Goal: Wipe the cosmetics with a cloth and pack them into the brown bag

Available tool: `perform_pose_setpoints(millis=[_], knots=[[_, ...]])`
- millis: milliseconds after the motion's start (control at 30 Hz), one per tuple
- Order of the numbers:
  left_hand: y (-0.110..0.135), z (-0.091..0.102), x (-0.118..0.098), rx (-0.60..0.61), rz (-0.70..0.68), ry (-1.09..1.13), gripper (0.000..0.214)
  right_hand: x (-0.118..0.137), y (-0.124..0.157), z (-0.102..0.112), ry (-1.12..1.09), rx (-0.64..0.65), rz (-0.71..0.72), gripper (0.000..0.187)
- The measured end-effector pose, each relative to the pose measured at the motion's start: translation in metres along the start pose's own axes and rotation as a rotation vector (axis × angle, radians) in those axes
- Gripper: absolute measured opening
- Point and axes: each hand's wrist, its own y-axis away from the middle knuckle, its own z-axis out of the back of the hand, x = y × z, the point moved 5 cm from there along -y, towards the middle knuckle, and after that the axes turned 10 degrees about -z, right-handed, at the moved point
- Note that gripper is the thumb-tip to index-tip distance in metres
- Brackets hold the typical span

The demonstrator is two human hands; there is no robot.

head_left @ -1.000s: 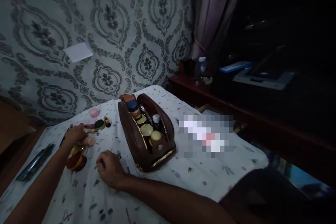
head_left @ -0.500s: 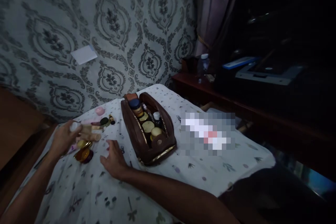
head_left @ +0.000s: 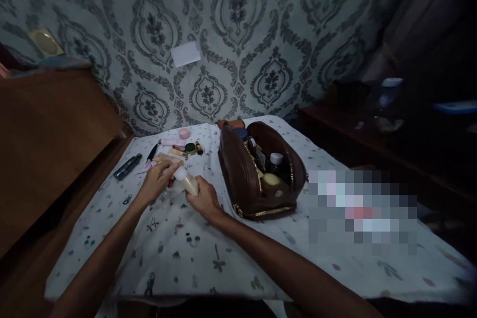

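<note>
My right hand [head_left: 204, 199] is wrapped round a cream-coloured bottle [head_left: 191, 185] with a white cap, tilted up to the left. Close to that cap, my left hand [head_left: 158, 179] reaches over the cosmetics with its fingers stretched out. Beige tubes [head_left: 169, 158] lie just behind its fingers, and it partly hides what is beneath. Beyond are a dark green round jar [head_left: 190, 148], a small dark bottle [head_left: 198, 147] and a pink jar [head_left: 184, 133]. To the right stands an unzipped brown toiletry bag [head_left: 238, 179] holding a white-capped dark bottle [head_left: 276, 163] and a yellowish round lid [head_left: 271, 180].
A dark green bottle [head_left: 127, 167] lies at the left of the patterned white cloth [head_left: 179, 258]. Brown wooden furniture [head_left: 55, 144] borders the left side. Patterned wallpaper [head_left: 238, 25] rises behind. A blurred-out patch covers part of the cloth at right.
The view has swung left. My right hand, previously with nothing in it, now grips the cream bottle. A white-capped item was at my left hand before; my hands are closer together.
</note>
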Motion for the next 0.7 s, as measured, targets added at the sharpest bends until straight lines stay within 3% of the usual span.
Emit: perform_pose_setpoints(millis=[100, 200, 300, 533, 700], knots=[[0.001, 0.006, -0.007, -0.149, -0.098, -0.076, 0.042, -0.001, 0.002, 0.001, 0.102, -0.021, 0.03, 0.014], [0.001, -0.008, -0.014, -0.09, -0.19, -0.175, 0.036, -0.002, 0.003, 0.0, 0.163, -0.025, 0.091, 0.015], [-0.003, -0.019, -0.007, -0.054, -0.156, -0.191, 0.032, -0.002, 0.004, 0.0, 0.127, -0.026, 0.112, 0.013], [-0.015, -0.03, 0.024, 0.069, 0.121, 0.386, 0.036, 0.002, 0.002, -0.001, -0.088, 0.154, 0.084, 0.014], [-0.019, -0.035, 0.023, 0.026, 0.105, 0.52, 0.04, -0.001, -0.002, -0.005, -0.321, 0.376, 0.126, 0.03]])
